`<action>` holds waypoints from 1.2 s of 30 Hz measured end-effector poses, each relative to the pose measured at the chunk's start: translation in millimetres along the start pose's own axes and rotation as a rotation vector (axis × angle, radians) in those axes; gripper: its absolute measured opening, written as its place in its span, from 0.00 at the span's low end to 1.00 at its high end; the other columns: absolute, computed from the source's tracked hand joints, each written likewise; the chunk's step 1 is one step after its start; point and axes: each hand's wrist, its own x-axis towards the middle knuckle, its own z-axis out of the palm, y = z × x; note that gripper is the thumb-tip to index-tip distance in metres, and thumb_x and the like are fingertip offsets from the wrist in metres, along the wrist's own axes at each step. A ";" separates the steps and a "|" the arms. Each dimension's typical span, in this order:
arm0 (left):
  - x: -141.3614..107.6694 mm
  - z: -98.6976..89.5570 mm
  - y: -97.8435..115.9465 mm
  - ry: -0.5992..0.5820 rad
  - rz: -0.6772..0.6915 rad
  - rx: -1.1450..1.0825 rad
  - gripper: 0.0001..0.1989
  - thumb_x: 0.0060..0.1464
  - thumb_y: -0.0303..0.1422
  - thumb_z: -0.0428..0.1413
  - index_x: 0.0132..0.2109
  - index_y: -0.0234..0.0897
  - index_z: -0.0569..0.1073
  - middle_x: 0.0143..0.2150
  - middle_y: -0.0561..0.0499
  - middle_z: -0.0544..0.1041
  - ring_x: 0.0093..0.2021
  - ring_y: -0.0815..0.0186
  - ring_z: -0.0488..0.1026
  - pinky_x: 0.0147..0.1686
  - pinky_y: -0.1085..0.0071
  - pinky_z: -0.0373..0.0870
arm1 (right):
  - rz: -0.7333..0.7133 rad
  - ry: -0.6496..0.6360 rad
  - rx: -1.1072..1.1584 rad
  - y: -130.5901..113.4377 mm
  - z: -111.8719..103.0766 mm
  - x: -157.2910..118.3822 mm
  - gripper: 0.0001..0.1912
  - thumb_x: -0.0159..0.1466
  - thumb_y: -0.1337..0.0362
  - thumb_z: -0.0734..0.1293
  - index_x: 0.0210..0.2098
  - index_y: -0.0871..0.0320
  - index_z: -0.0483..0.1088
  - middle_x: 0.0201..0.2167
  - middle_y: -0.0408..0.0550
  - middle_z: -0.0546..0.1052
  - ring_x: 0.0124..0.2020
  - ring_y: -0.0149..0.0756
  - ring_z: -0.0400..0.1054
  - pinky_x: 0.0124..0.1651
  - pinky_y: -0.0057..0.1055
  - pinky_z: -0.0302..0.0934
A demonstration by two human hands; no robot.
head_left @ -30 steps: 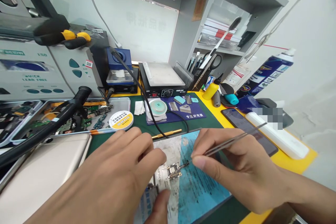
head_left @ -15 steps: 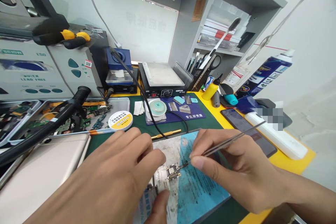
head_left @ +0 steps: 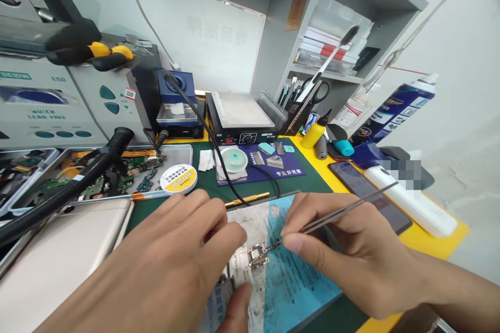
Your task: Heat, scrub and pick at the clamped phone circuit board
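Observation:
A small circuit board (head_left: 258,255) lies on a worn white-and-blue work pad (head_left: 300,291). Between the thumb and fingers of my right hand (head_left: 332,244) are thin metal tweezers (head_left: 344,210), their tips beside the dark strip at the board's right end. Whether the tips touch it is too small to tell. My left hand (head_left: 187,250) rests over the pad's left part, with bent fingers and the thumb apart, around a dark metal piece (head_left: 225,282) near the board. What the left fingers grip, if anything, is hidden beneath the hand.
A gold pen-like tool (head_left: 248,200) and a black cable lie behind the pad. At left are a pale phone shell (head_left: 58,255) and a tray of circuit boards (head_left: 128,195). A heating plate (head_left: 244,112) stands behind. A dark phone (head_left: 367,192) lies right.
The tweezers and my right hand have shifted very slightly near the board's right end. My left hand has stayed in place.

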 end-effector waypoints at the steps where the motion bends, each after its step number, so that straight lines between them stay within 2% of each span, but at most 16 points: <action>1: -0.9 -0.4 0.1 -0.006 -0.003 0.000 0.09 0.50 0.31 0.62 0.40 0.46 0.75 0.34 0.54 0.72 0.34 0.61 0.67 0.35 0.62 0.61 | -0.001 -0.002 -0.001 0.0 0.2 0.0 0.07 0.67 0.62 0.71 0.34 0.58 0.74 0.26 0.47 0.76 0.27 0.35 0.70 0.30 0.29 0.66; 13: 4.4 1.6 0.8 -0.009 0.004 0.004 0.07 0.50 0.29 0.60 0.38 0.45 0.74 0.34 0.54 0.72 0.34 0.60 0.67 0.35 0.61 0.60 | -0.009 -0.013 -0.026 -1.9 0.3 0.8 0.07 0.68 0.63 0.70 0.34 0.59 0.75 0.27 0.47 0.76 0.27 0.34 0.70 0.29 0.29 0.65; 21: -4.7 1.1 -0.3 0.007 -0.008 0.000 0.08 0.50 0.30 0.60 0.40 0.46 0.75 0.34 0.55 0.72 0.34 0.61 0.67 0.34 0.62 0.59 | 0.012 -0.018 0.031 4.1 -0.7 -2.4 0.06 0.69 0.62 0.70 0.37 0.58 0.74 0.28 0.48 0.77 0.30 0.36 0.70 0.32 0.30 0.66; 27: -2.6 3.9 -0.3 0.047 0.015 0.004 0.09 0.51 0.28 0.58 0.40 0.45 0.75 0.34 0.55 0.72 0.34 0.61 0.67 0.35 0.62 0.61 | 0.106 0.008 0.142 5.5 -1.8 -2.4 0.09 0.69 0.60 0.71 0.36 0.58 0.74 0.27 0.48 0.75 0.30 0.36 0.69 0.28 0.29 0.62; 32: -5.3 7.0 -0.1 0.090 0.006 0.000 0.11 0.52 0.28 0.56 0.43 0.44 0.74 0.36 0.54 0.73 0.34 0.61 0.68 0.32 0.62 0.61 | 0.198 0.046 0.315 3.0 -2.2 4.1 0.12 0.68 0.58 0.73 0.33 0.58 0.72 0.24 0.42 0.71 0.23 0.29 0.66 0.22 0.24 0.59; 36: -7.5 7.2 0.1 0.094 0.012 -0.005 0.10 0.52 0.28 0.55 0.42 0.43 0.73 0.37 0.53 0.73 0.34 0.62 0.68 0.30 0.64 0.62 | 0.236 0.056 0.484 3.3 -3.8 7.2 0.13 0.66 0.58 0.74 0.32 0.59 0.72 0.23 0.41 0.72 0.21 0.27 0.67 0.19 0.21 0.59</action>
